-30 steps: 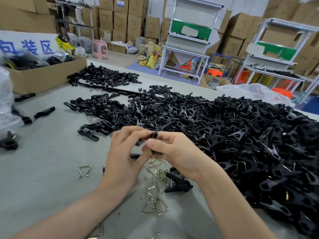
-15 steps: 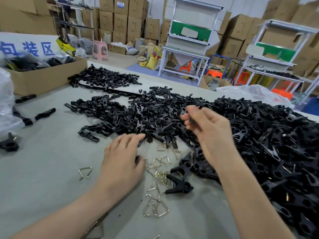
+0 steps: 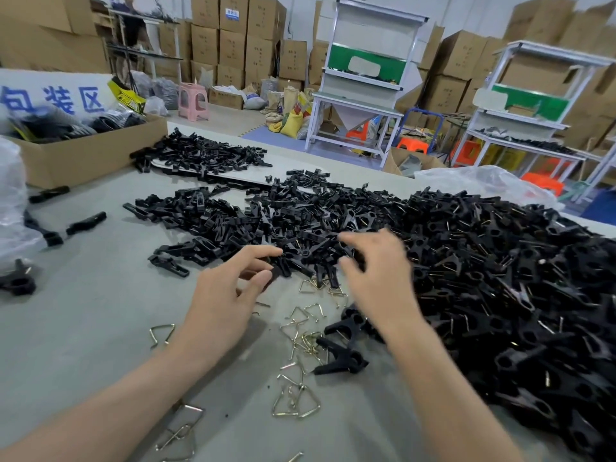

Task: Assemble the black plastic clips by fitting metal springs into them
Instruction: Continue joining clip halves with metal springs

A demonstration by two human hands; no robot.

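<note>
From where I stand, both hands are out over the near edge of the heap of loose black clip halves (image 3: 233, 221) in the middle of the grey table (image 3: 83, 328). The step looks like picking up parts for the next clip. The left hand (image 3: 226, 295) has its fingers spread, thumb and forefinger apart either side of a black piece at the heap's edge, not closed on it as far as I can see. The right hand (image 3: 376, 275) is blurred, its fingers loosely curled above the heap, and I see nothing in it. The metal springs (image 3: 306, 328) lie scattered on the bare table just nearer than the hands, between the wrists. The big mound of finished clips (image 3: 500, 278), wire glinting in them, fills the right side. To do this well, I'd say take one clean piece from the heap's edge rather than digging in, since the parts tangle. Then draw a single spring from the scatter, because several are hooked through one another. One finished clip (image 3: 340, 360) lies among the springs and is best kept out of the way.
</note>
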